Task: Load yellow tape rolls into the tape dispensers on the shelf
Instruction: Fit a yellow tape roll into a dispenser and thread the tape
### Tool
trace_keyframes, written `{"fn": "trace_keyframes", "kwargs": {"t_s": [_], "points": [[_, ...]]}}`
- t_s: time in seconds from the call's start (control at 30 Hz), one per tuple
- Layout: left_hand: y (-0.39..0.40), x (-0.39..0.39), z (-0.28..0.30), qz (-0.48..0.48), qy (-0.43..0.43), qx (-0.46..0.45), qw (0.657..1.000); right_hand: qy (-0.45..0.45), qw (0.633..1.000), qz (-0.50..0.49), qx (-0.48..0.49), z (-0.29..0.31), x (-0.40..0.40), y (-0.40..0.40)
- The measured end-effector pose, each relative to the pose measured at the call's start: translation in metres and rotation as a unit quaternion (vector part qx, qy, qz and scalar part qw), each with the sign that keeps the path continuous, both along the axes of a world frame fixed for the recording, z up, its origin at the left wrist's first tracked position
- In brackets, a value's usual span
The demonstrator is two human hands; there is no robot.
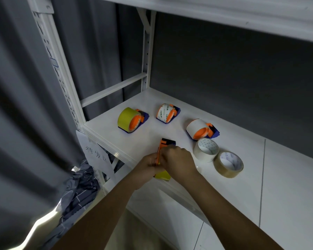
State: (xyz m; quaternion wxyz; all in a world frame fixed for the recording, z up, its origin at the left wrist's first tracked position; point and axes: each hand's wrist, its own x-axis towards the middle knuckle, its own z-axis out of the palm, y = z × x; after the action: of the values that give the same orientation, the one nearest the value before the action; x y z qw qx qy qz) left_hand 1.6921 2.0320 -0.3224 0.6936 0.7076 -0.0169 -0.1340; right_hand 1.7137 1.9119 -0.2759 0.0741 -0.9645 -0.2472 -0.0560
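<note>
An orange and blue tape dispenser point(167, 143) lies at the front edge of the white shelf point(233, 170). Both hands hold it. My left hand point(148, 166) grips its near left side and my right hand point(177, 159) curls over its top. A yellow tape roll point(163, 175) shows under my hands, in or against this dispenser; the seating is hidden. Farther back, another dispenser point(133, 120) carries a yellow roll.
Two more dispensers hold white rolls: one printed point(167, 113), one plain point(201, 129). A loose white roll point(206, 149) and a brownish clear roll point(228, 164) lie right of my hands. A paper label point(96, 154) hangs off the shelf's left corner. Grey curtain and folded cloth at left.
</note>
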Motion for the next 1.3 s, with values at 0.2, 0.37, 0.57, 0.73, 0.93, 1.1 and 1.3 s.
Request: {"fn": "trace_keyframes", "kwargs": {"t_s": [0.2,0.37,0.57,0.73,0.93,1.1,1.3], "points": [[0.000,-0.001,0.000,-0.011,-0.009,-0.003,1.000,0.051,0.996,0.008,0.076,0.004,0.012,-0.018],[0.002,0.001,-0.002,-0.006,0.001,0.012,1.000,0.122,0.959,-0.021,0.254,0.004,0.013,-0.028],[0.001,0.002,-0.002,-0.021,-0.017,0.004,1.000,0.105,0.974,0.000,0.201,-0.004,-0.001,-0.026],[0.001,0.000,-0.003,-0.016,-0.015,-0.002,1.000,0.056,0.987,-0.040,0.143,-0.006,0.000,-0.020],[0.002,0.002,-0.004,-0.016,0.003,0.021,1.000,0.132,0.978,-0.016,0.162,0.009,0.026,-0.029],[0.003,0.003,-0.004,-0.024,0.007,0.016,1.000,0.123,0.907,-0.032,0.402,-0.004,0.014,-0.030],[0.005,0.002,-0.001,-0.033,0.001,0.002,0.999,0.065,0.931,-0.052,0.354,-0.018,-0.003,-0.038]]}}
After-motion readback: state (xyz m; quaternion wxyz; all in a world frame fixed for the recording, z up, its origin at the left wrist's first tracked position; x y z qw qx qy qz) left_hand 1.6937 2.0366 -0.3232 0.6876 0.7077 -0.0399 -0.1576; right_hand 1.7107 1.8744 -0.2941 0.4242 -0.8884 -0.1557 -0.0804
